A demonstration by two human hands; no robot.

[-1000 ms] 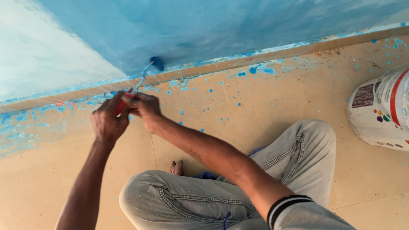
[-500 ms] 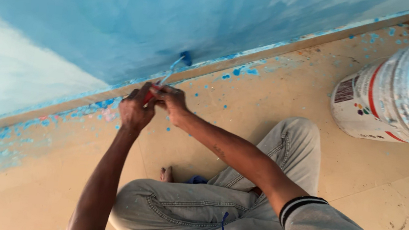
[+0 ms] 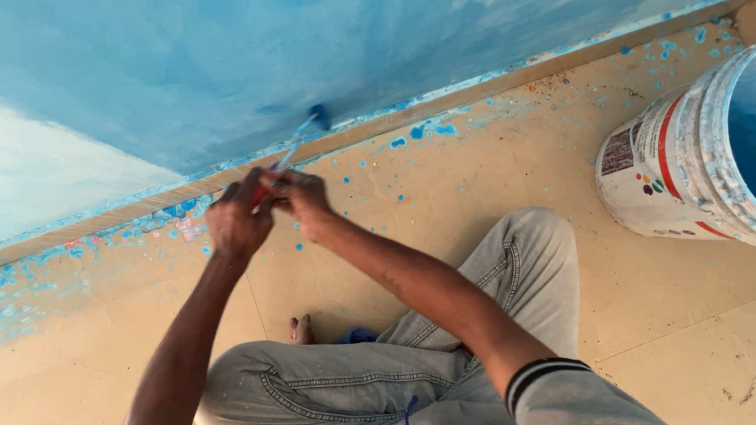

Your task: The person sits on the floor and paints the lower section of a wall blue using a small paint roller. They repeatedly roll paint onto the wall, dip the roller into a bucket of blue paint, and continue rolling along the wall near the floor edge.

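From the head view I see both hands meeting near the middle of the frame, at about ten o'clock from the bent knees. My left hand [image 3: 237, 219] is curled closed around the red grip of a small paint roller [image 3: 297, 143], and my right hand [image 3: 301, 200] sits just beside it at three o'clock, fingers folded tight on the same handle, the two hands touching. The roller's thin shaft runs up toward one o'clock from the hands, and its dark blue head lies against the bottom of the blue wall [image 3: 227, 50], right at the skirting strip [image 3: 463, 96]. At nine o'clock the wall has a paler, whitish patch. The tan floor [image 3: 683, 307] is speckled with blue drips along the skirting, thickest toward eight o'clock. A white paint bucket [image 3: 669, 167], blue paint inside, stands on the floor at two o'clock, well apart from the hands. My legs in grey trousers [image 3: 379, 388] are folded at six o'clock, with bare toes showing between them.
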